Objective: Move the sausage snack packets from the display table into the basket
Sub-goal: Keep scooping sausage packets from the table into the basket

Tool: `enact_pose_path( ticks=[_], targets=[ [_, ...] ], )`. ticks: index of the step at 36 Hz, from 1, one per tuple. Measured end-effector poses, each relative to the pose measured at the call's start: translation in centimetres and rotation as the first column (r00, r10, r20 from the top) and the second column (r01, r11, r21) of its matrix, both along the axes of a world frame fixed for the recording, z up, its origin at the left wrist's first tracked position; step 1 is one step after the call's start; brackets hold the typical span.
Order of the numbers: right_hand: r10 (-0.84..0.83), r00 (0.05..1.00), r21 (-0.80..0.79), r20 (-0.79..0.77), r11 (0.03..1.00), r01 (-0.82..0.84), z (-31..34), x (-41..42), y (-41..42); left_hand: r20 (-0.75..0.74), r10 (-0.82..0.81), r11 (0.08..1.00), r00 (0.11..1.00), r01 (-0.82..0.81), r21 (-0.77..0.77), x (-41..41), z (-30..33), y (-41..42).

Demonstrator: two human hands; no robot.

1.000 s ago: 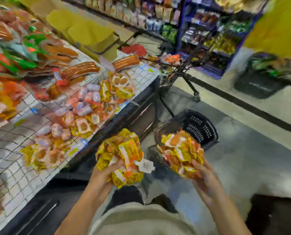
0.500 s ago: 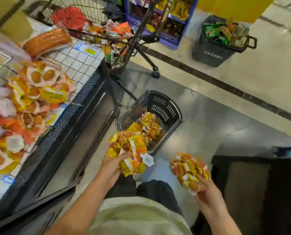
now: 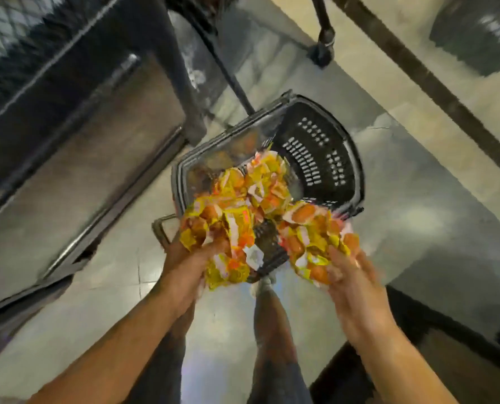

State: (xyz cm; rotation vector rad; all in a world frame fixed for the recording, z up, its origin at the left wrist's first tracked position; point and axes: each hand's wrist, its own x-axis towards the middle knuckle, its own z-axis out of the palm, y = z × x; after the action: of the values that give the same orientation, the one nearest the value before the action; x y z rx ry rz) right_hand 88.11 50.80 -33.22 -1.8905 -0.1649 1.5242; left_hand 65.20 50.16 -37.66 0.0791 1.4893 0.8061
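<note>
Yellow and orange snack packets fill both hands of the person, who looks straight down at the floor. The left hand [image 3: 197, 258] has its grip curled around one bunch of packets [image 3: 228, 228], with a small white tag hanging from it on the right side. The right hand [image 3: 350, 275] holds a second bunch [image 3: 315, 237]; its fingers lie along the side and underside of the bunch, and because of the motion blur I cannot say surely how tightly this grip presses, but it seems to be closed on the packets. The two bunches are near each other, at about 12 o'clock from the hands, and both hang over the near rim of the black plastic basket [image 3: 324, 158] that stands on the floor. More packets of the same kind [image 3: 260, 182] lie already inside the basket, against its near wall, just beyond the two held bunches. The far wall of the basket, with rows of slots, is bare. At 10 o'clock from the basket stands the dark metal base of the display worktop [image 3: 67, 118]. At 1 o'clock a thin black leg with a wheel [image 3: 323, 51] touches the tiled floor [image 3: 418, 228]. At 2 o'clock, in the far corner, another dark basket [image 3: 476, 33] shows, too blurred to tell its content.
</note>
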Motion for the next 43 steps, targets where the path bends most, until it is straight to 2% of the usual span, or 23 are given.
enact_pose_path(
  ticks=[8, 14, 19, 24, 26, 27, 30, 33, 38, 43],
  targets=[
    [0.19, 0.96, -0.049, 0.203, 0.982, -0.184, -15.4, 3.2, 8.6, -0.042, 0.032, 0.995, 0.999, -0.036, -0.091, 4.7, -12.9, 2.6],
    [0.319, 0.864, -0.123, 0.389, 0.948, -0.295, -26.7, 5.3, 12.5, -0.034, 0.178, 0.943, 0.983, -0.18, -0.28, 8.1, -23.1, 5.1],
    [0.457, 0.754, -0.194, 0.471, 0.888, -0.417, -33.7, 6.5, 15.5, -0.015, 0.224, 0.94, 0.974, -0.22, -0.261, 9.7, -29.0, 7.3],
    [0.534, 0.628, -0.211, 0.566, 0.83, -0.516, -38.1, 7.5, 16.7, 0.147, 0.097, 0.979, 0.984, -0.068, -0.195, 10.5, -32.8, 9.0],
    [0.578, 0.599, -0.233, 0.554, 0.799, -0.554, -39.6, 8.1, 16.5, 0.117, 0.03, 0.985, 0.993, -0.01, -0.172, 10.9, -34.3, 9.3],
    [0.628, 0.559, -0.282, 0.542, 0.762, -0.583, -40.3, 8.4, 16.3, 0.078, -0.016, 0.985, 0.997, 0.03, -0.172, 11.2, -35.1, 9.3],
    [0.818, 0.387, -0.475, 0.425, 0.565, -0.675, -42.3, 9.2, 16.2, -0.052, -0.199, 0.967, 0.979, 0.187, -0.172, 12.1, -37.0, 9.0],
    [0.872, 0.341, -0.476, 0.352, 0.48, -0.737, -43.3, 9.1, 16.6, -0.197, -0.301, 0.948, 0.933, 0.27, -0.169, 12.6, -37.6, 8.5],
    [0.952, 0.048, -0.573, 0.302, 0.222, -0.789, -42.5, 8.1, 16.4, -0.21, -0.365, 0.926, 0.907, 0.33, -0.183, 12.5, -37.8, 7.0],
    [0.986, 0.003, -0.569, 0.164, 0.097, -0.816, -38.1, 7.9, 15.9, -0.193, -0.512, 0.85, 0.837, 0.461, -0.255, 11.3, -35.8, 5.7]
  ],
)
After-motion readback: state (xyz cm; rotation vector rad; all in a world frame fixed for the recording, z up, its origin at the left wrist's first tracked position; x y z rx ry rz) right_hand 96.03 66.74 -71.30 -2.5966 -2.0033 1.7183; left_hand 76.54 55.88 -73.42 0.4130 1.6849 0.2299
